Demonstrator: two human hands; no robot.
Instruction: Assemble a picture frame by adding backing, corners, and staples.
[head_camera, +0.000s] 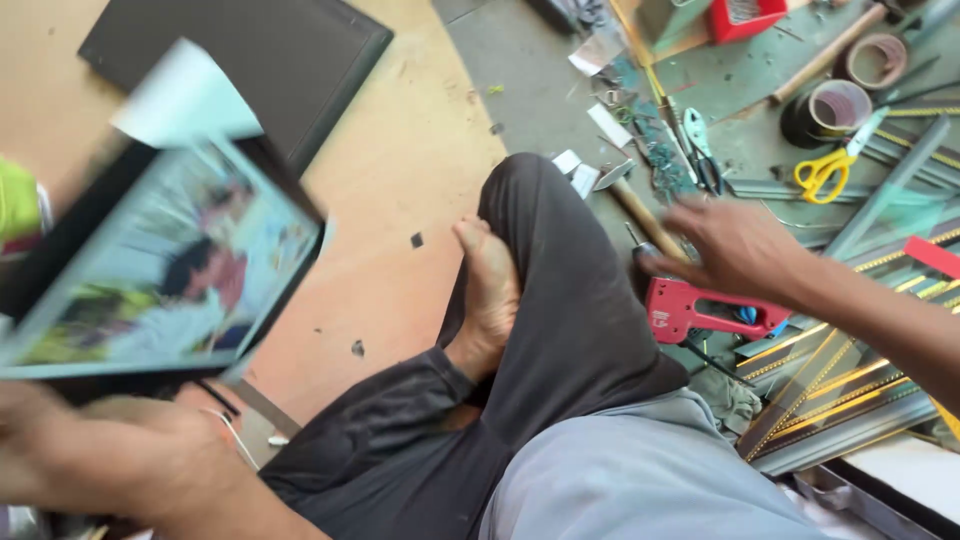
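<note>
Brown board covered the floor on one side, and grey floor full of tools lay on the other. Closest to me, the left hand (120, 450) gripped the bottom edge of a picture frame (165, 265), though it was blurry, so I could not tell how the fingers sat. That frame was tilted up off the board, with a photo under its glass. The person sat with legs crossed and a bare foot (487, 290) resting on the dark trousers. The right hand (735, 245) was spread open, holding nothing, just above a red stapler (700, 310). A hammer (645, 215) lay near it. Farther off were yellow scissors (825, 170), tape rolls (835, 105) and a dark board (270, 60).
</note>
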